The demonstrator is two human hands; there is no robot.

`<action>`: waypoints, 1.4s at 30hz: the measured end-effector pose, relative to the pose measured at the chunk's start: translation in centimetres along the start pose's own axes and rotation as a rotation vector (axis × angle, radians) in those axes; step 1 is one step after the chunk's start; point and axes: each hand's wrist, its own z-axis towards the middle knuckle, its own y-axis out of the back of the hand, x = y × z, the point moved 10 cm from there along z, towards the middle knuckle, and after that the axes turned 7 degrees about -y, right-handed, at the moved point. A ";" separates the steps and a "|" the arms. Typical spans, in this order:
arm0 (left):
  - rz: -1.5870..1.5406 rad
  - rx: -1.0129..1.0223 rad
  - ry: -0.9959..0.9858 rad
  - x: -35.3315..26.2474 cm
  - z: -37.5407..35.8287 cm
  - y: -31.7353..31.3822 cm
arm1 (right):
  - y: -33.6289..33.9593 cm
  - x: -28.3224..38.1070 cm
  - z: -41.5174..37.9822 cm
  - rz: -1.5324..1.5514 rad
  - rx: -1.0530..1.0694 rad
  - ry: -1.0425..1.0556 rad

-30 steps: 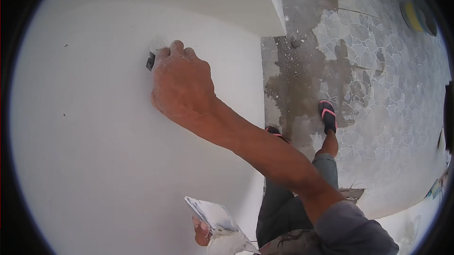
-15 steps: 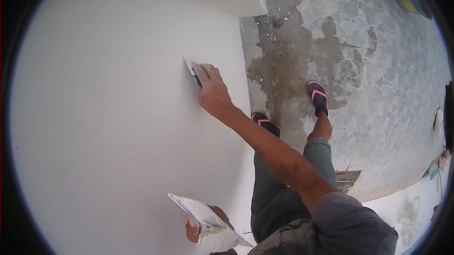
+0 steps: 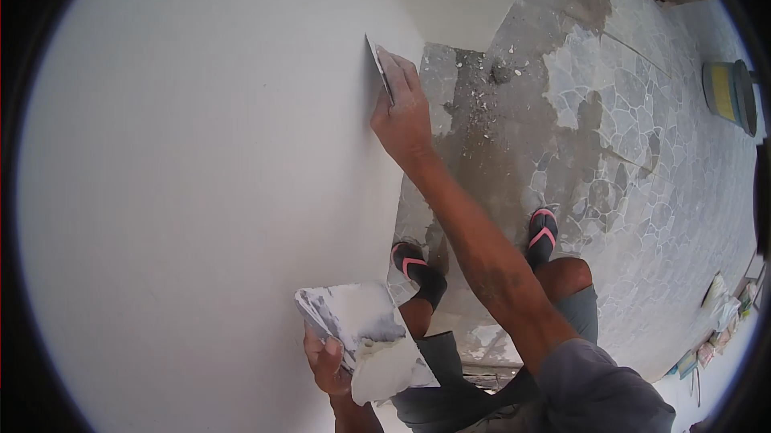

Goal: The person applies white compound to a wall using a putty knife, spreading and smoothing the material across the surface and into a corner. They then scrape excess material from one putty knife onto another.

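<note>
My right hand (image 3: pixel 404 108) is closed around a trowel (image 3: pixel 379 67) with a thin flat blade. The blade stands edge-on against the smooth white wall (image 3: pixel 201 176), close to its corner. Lower down, my left hand (image 3: pixel 325 361) grips a flat plastering board (image 3: pixel 353 308) by its edge, thumb on the near side. A thick lump of off-white plaster (image 3: pixel 381 369) sits on the board's lower part, and white smears cover the rest. How the fingers lie under the board is hidden.
Wet patches and white crumbs (image 3: pixel 482 108) mark the stone-patterned floor (image 3: pixel 626 208) beside the wall. My feet stand there in flip-flops (image 3: pixel 543 226). A bucket with a yellow patch (image 3: pixel 727 95) stands at the right, and assorted bags (image 3: pixel 719 300) lie at the lower right.
My right hand has moved up and to the right along the wall with the trowel. The board in my left hand has risen and turned its plaster-covered face toward me. The view has shifted.
</note>
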 end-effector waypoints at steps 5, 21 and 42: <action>-0.030 0.043 -0.026 6.0 3.0 -0.8 | -0.5 -0.7 -3.5 -0.078 0.050 0.202; 0.046 0.161 -0.020 11.3 7.6 -2.9 | 0.5 -4.6 -3.0 0.146 0.048 0.370; 0.131 0.212 -0.341 6.7 8.7 -5.2 | 0.6 -3.0 -1.4 -0.089 -0.059 0.080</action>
